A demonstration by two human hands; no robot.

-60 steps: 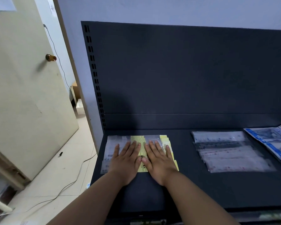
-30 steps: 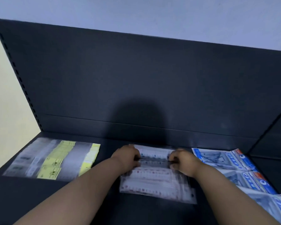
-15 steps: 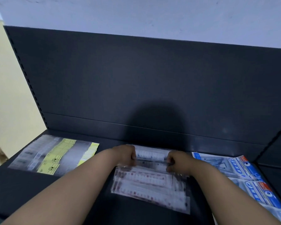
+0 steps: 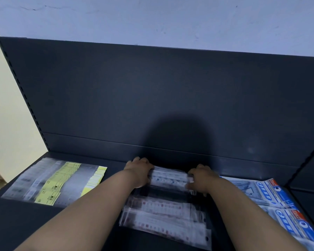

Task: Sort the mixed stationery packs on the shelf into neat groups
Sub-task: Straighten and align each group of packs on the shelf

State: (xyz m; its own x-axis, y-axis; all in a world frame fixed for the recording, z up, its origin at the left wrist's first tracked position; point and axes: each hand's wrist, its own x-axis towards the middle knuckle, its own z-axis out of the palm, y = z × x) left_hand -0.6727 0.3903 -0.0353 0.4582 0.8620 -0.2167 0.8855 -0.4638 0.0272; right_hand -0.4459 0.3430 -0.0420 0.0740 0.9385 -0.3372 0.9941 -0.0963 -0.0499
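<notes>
1. I'm seeing both hands at the back of the dark metal shelf (image 4: 22, 225), close to its upright back panel (image 4: 152, 96).
2. Left hand (image 4: 138, 172) is curled round the left end of a long clear plastic pack (image 4: 170, 178); right hand (image 4: 200, 179) grips its right end.
3. Just in front, more clear packs with red print (image 4: 163, 216) lie overlapped on the shelf.
4. Yellow-labelled clear packs (image 4: 53, 183) sit grouped at the left, and blue-and-white printed packs (image 4: 272, 198) at the right.
</notes>
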